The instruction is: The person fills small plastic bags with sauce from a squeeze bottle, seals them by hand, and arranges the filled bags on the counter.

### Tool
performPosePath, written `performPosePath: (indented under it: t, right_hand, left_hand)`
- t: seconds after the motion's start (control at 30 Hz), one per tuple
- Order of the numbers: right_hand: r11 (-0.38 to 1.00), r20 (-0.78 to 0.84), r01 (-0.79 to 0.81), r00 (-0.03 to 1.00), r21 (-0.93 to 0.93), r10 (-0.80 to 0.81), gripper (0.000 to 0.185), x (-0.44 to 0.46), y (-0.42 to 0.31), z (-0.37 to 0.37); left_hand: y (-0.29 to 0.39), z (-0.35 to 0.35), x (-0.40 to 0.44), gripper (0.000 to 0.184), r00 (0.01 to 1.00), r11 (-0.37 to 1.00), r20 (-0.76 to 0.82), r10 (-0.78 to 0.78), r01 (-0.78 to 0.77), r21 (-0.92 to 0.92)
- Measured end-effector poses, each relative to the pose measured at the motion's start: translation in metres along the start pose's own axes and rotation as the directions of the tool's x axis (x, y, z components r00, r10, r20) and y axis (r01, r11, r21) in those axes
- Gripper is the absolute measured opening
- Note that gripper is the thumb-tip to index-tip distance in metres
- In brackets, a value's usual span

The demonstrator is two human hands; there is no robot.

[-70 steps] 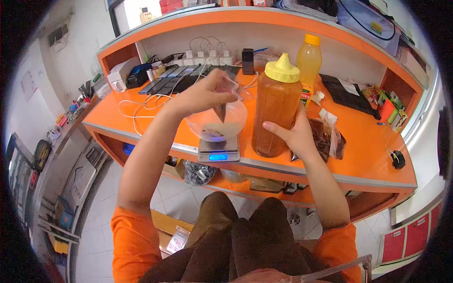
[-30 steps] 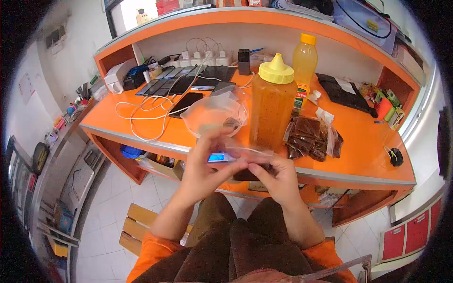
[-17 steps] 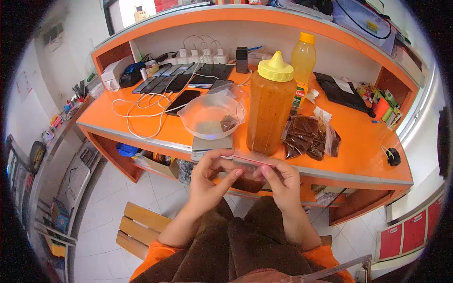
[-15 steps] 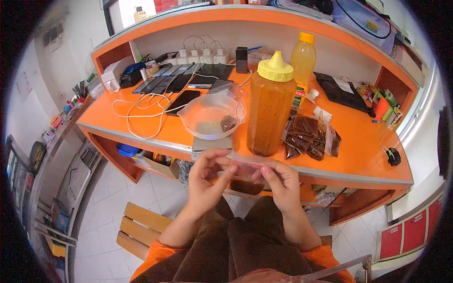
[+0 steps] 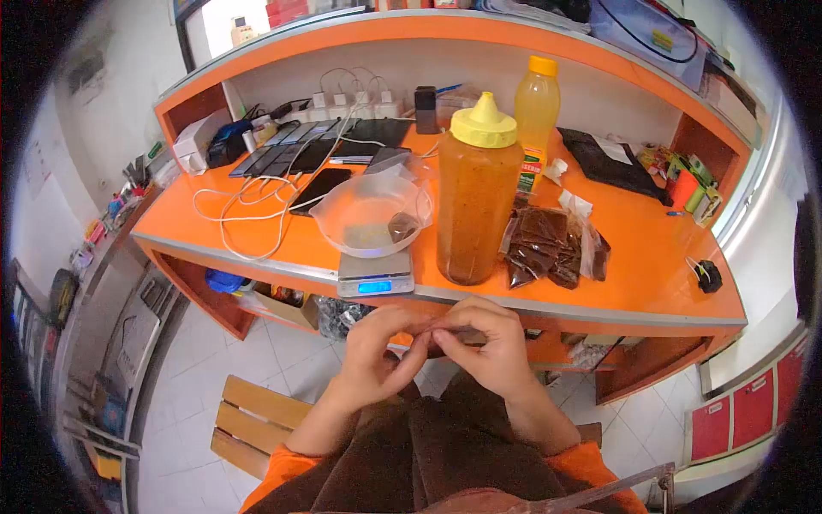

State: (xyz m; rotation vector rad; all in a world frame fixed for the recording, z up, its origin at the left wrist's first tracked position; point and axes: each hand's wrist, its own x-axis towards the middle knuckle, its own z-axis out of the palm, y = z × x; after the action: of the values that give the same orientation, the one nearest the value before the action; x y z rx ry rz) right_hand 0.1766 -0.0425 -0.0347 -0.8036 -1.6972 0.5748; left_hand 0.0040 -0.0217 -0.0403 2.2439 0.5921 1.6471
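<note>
My left hand (image 5: 381, 353) and my right hand (image 5: 495, 349) meet in front of the desk edge, thumbs and fingertips pinched together on the top of a small clear plastic bag (image 5: 467, 336). Most of the bag is hidden behind my fingers; brown contents show faintly. Just beyond stands a large squeeze bottle (image 5: 479, 206) of orange-brown sauce with a yellow nozzle cap. Left of it, a digital scale (image 5: 353, 278) with a lit blue display carries a translucent plastic bowl (image 5: 338, 214). One small brown packet (image 5: 402, 227) lies in the bowl. Several filled brown packets (image 5: 544, 240) are piled right of the bottle.
A yellow-capped bottle (image 5: 537, 107) stands behind the sauce bottle. Phones and tablets (image 5: 287, 150) with tangled white cables (image 5: 229, 224) cover the desk's left. A black folder (image 5: 608, 167) and a small black object (image 5: 708, 276) lie right. A wooden stool (image 5: 257, 420) stands below left.
My hands have drawn together and lowered slightly, now pinching the bag's top between them. The bag, stretched out before, is mostly covered. The scale's lit display has come into view.
</note>
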Motion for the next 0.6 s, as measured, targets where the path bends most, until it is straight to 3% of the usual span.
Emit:
performPosePath:
  t: [0.07, 0.17, 0.27, 0.37, 0.5, 0.6]
  right_hand:
    - [0.994, 0.013, -0.075, 0.997, 0.077, 0.074, 0.011, -0.004, 0.001, 0.001]
    - [0.995, 0.023, -0.069, 0.997, 0.069, 0.068, 0.01, -0.006, -0.001, -0.003]
    - [0.999, 0.0, -0.042, 0.999, 0.008, 0.042, 0.006, -0.01, 0.002, -0.014]
    - [0.99, 0.006, -0.13, 0.991, -0.048, 0.131, 0.01, -0.014, -0.006, -0.034]
    - [0.985, -0.082, -0.159, 0.985, -0.072, 0.153, 0.01, -0.009, -0.006, -0.05]
    - [0.981, -0.122, 0.041, 0.99, -0.188, -0.065, 0.009, 0.005, -0.007, -0.071]
  left_hand:
    - [0.001, -0.003, -0.001, 0.028, 0.997, 0.999, 0.083, 0.004, -0.008, 0.046]
    - [-0.005, 0.002, -0.005, 0.029, 0.997, 0.997, 0.029, 0.072, -0.073, 0.025]
    - [-0.005, -0.004, -0.008, 0.03, 0.999, 0.999, 0.03, 0.029, -0.03, 0.022]
    - [-0.002, -0.001, -0.011, 0.031, 0.983, 0.986, -0.141, -0.122, 0.103, -0.134]
    - [-0.007, 0.004, -0.006, 0.046, 0.998, 0.986, -0.019, -0.066, 0.062, -0.152]
    - [-0.006, 0.009, 0.001, 0.06, 0.989, 0.979, 0.07, -0.126, 0.136, -0.152]
